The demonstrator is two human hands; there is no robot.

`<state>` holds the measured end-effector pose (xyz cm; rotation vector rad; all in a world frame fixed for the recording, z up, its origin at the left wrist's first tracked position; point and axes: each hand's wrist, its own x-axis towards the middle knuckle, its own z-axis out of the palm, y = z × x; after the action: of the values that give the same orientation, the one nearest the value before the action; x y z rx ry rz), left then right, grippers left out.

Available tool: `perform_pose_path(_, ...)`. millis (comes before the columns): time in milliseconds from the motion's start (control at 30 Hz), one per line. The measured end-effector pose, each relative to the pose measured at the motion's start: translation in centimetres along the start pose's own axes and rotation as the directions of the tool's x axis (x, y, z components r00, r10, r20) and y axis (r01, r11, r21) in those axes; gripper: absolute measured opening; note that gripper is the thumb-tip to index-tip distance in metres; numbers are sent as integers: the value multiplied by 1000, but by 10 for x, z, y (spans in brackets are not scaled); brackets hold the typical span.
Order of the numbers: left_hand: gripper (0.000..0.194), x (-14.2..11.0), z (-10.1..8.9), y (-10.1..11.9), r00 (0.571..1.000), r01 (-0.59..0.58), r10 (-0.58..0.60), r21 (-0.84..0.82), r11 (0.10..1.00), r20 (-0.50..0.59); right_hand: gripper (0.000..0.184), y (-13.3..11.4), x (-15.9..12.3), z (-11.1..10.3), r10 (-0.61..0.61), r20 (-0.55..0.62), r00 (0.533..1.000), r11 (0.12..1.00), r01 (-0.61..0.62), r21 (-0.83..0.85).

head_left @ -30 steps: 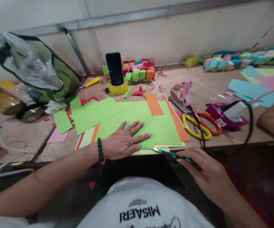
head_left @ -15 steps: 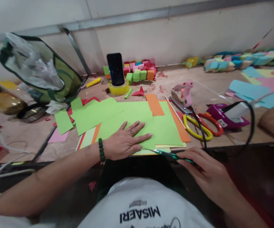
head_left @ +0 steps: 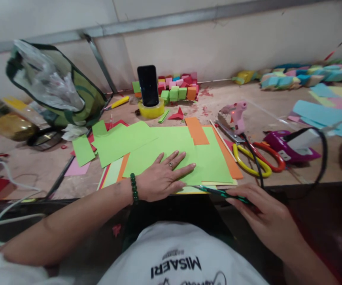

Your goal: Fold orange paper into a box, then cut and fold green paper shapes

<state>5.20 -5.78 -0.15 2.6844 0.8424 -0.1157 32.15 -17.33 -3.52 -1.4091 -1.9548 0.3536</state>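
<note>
Spread out flat, my left hand presses on a sheet of light green paper, with a ring and a green bead bracelet showing. A slim green utility knife is gripped in my right hand, its blade pointing left. The blade lies along the sheet's near edge, close to my left thumb. Other sheets, orange and pale yellow, lie under the green one. A larger loose green piece and an orange strip rest on top of the stack.
Scissors with yellow and red handles lie right of the stack, beside a pink glue gun and its cord. A phone stands in a tape roll behind it. A green bag leans at left. Part of another person shows at the right edge.
The whole view has shifted slightly, so things appear a little further right. Both hands stay in nearly the same place on the paper and knife. The other person's arm shows less.
</note>
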Motion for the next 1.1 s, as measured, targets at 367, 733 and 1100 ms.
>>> perform_pose_path(367,51,-27,-5,-22,999,-31,28,82,996,31,12,0,3,2,0,7,1000,1000,0,-7)
perform_pose_path(733,51,-25,0,-23,999,-39,38,84,996,11,12,-4,5,1,-43,30,999,997,45,-60)
perform_pose_path(1100,51,-25,1,-23,999,-51,51,74,996,-2,12,-5,6,1,-25,48,999,999,27,-29)
